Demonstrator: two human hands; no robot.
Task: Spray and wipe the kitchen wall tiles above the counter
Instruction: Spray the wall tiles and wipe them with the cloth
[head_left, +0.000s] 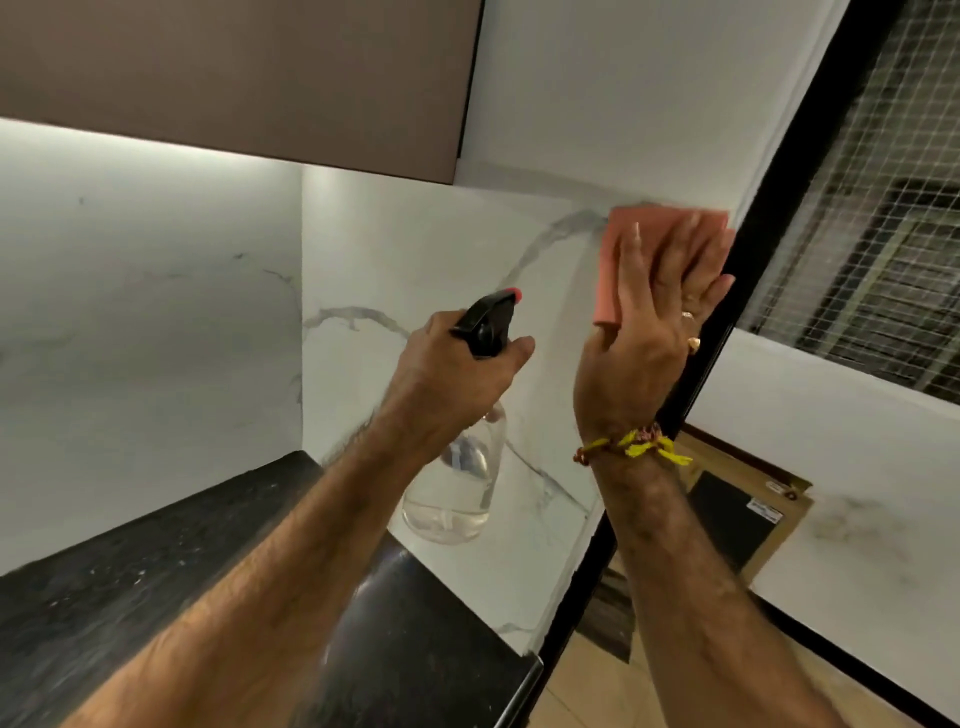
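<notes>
Marble-veined wall tiles (441, 249) fill the middle of our view, and we are in the wiping step. Our right hand (649, 322), at about two o'clock, lies flat with straight fingers, pressing a salmon-pink cloth (623, 249) against the top corner of the tiled panel, just beside a black frame (753, 249) and right under the painted wall. Our left hand (457, 364), near the centre, is curled tight round the neck of a spray bottle (457, 483), thumb lying beside the black trigger head whose red nozzle tip points toward one o'clock, at the tiles.

That bottle is clear, and we see a shallow pool of clear liquid in its bottom, so we judge it mostly used up, though enough remains for more sprays. It hangs in the air above the dark speckled tabletop (130, 587) at seven o'clock, not resting on it.

Next, we judge, the cloth should sweep down toward six o'clock with firm flat pressure, keeping clear of the bottle, with fresh spray wherever the tile looks dry.
</notes>
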